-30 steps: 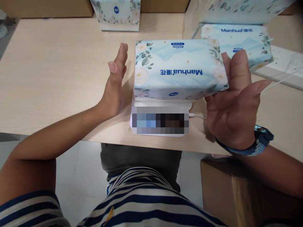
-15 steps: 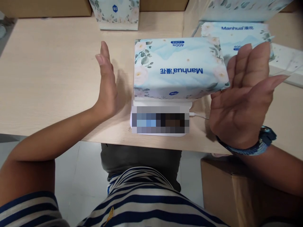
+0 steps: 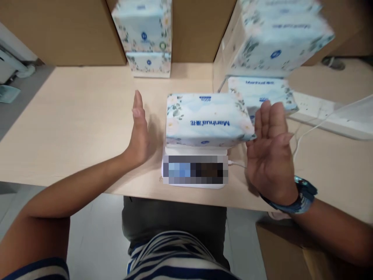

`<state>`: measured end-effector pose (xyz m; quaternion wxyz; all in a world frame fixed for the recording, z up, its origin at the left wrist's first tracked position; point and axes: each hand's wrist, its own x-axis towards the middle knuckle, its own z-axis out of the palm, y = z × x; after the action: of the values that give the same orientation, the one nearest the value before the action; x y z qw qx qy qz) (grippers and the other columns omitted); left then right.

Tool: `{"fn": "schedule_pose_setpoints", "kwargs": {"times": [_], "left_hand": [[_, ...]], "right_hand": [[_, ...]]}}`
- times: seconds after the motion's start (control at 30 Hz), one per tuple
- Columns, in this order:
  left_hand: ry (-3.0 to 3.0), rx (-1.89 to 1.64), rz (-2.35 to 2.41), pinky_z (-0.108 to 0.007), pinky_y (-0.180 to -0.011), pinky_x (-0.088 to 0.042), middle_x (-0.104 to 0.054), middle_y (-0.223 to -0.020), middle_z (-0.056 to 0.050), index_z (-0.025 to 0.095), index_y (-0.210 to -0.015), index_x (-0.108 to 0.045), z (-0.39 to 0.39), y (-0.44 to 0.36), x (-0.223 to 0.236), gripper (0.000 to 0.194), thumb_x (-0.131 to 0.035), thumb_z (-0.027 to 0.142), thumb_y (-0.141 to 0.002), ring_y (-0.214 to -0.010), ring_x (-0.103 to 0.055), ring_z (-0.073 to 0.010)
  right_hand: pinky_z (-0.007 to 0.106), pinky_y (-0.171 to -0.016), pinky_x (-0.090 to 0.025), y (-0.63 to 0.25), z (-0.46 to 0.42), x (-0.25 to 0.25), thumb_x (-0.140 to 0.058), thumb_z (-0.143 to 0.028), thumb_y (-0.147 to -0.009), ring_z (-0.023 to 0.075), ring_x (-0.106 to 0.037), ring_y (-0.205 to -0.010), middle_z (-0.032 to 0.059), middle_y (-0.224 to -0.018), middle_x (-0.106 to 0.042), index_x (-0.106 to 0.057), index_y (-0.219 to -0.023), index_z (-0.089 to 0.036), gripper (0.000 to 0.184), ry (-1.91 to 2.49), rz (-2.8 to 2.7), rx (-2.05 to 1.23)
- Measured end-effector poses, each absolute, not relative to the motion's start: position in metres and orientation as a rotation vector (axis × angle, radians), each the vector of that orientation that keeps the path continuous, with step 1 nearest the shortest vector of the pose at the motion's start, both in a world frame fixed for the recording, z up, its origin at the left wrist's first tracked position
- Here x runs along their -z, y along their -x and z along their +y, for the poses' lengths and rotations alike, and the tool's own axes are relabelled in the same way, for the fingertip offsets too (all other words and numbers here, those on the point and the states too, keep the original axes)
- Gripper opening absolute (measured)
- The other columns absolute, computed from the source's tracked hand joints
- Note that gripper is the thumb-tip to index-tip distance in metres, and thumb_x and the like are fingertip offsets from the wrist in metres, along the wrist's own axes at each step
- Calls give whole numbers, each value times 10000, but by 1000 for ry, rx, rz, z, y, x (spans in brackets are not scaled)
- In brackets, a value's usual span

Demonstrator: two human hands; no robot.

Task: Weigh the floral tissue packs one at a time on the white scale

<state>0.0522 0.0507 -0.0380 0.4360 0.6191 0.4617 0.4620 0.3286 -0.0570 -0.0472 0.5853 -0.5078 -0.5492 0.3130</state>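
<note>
A pale blue flowered tissue pack (image 3: pixel 205 120) lies on a small white scale (image 3: pixel 194 171) near the table's front edge. My left hand (image 3: pixel 139 132) stands on edge to the pack's left, fingers straight and together, a gap away from it. My right hand (image 3: pixel 271 151) is held up at the pack's right end, palm open and fingers stretched, holding nothing. A blue watch is on that wrist.
More tissue packs stand stacked at the back middle (image 3: pixel 145 39) and back right (image 3: pixel 274 42), with one lying flat (image 3: pixel 262 93) behind the scale. Cardboard boxes (image 3: pixel 64 31) line the table's far edge. A white cable (image 3: pixel 314 124) crosses the right. A cardboard box (image 3: pixel 285 252) sits below.
Both hands have drawn away from the pack's ends and stay open. The head has tilted up, so the view now takes in more of the stacks and boxes behind.
</note>
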Motion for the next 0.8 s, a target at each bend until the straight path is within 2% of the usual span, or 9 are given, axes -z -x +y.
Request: {"fn": "schedule_pose_setpoints", "kwargs": {"times": [0.1, 0.23, 0.37, 0.5, 0.67, 0.8], "left_hand": [[-1477, -1109, 1159, -483, -1456, 67, 101, -1903, 91, 442, -1771, -45, 47, -51, 37, 1087, -113, 1034, -862, -1773, 146, -222], [-1411, -1026, 1187, -495, -1451, 66, 160, -1896, 82, 427, -1772, 50, 41, -51, 34, 1125, -79, 1039, -836, -1770, 170, -237], [-1396, -1018, 1191, -544, -1448, 31, 142, -1892, 135, 503, -1753, 2, 40, -49, 38, 1041, -85, 1018, -852, -1769, 168, -242], [-1415, -1042, 1173, -540, -1449, 3, 108, -1891, 166, 551, -1735, -52, 40, -47, 43, 958, -79, 990, -884, -1768, 154, -229], [-1444, -1037, 1168, -524, -1452, 41, 107, -1902, 94, 455, -1768, -57, 41, -47, 38, 1046, -74, 1004, -877, -1776, 130, -240], [-1521, -1137, 1121, -445, -1463, 20, 13, -1913, 58, 386, -1770, -172, 49, -51, 39, 1067, -147, 1002, -899, -1781, 93, -213]], "right_hand": [[525, -1423, -246, -325, -58, 53, -289, -628, -1116, 137, -114, -1749, -285, -1832, -206, -282, -1654, -697, 543, 1217, -1288, -733], [543, -1394, -299, -324, -58, 60, -322, -549, -1118, 158, -124, -1742, -258, -1843, -194, -222, -1683, -665, 585, 1229, -1312, -724], [559, -1382, -317, -325, -58, 64, -329, -519, -1120, 182, -144, -1740, -218, -1855, -191, -217, -1698, -637, 600, 1217, -1315, -723], [546, -1384, -309, -325, -57, 66, -357, -529, -1116, 175, -144, -1735, -218, -1853, -194, -227, -1688, -650, 598, 1206, -1304, -734], [562, -1401, -257, -324, -56, 62, -349, -562, -1128, 161, -136, -1739, -215, -1855, -193, -231, -1684, -656, 576, 1199, -1286, -747], [558, -1415, -241, -326, -54, 56, -343, -678, -1109, 169, -115, -1750, -199, -1866, -169, -218, -1697, -641, 602, 1176, -1312, -742]]}}
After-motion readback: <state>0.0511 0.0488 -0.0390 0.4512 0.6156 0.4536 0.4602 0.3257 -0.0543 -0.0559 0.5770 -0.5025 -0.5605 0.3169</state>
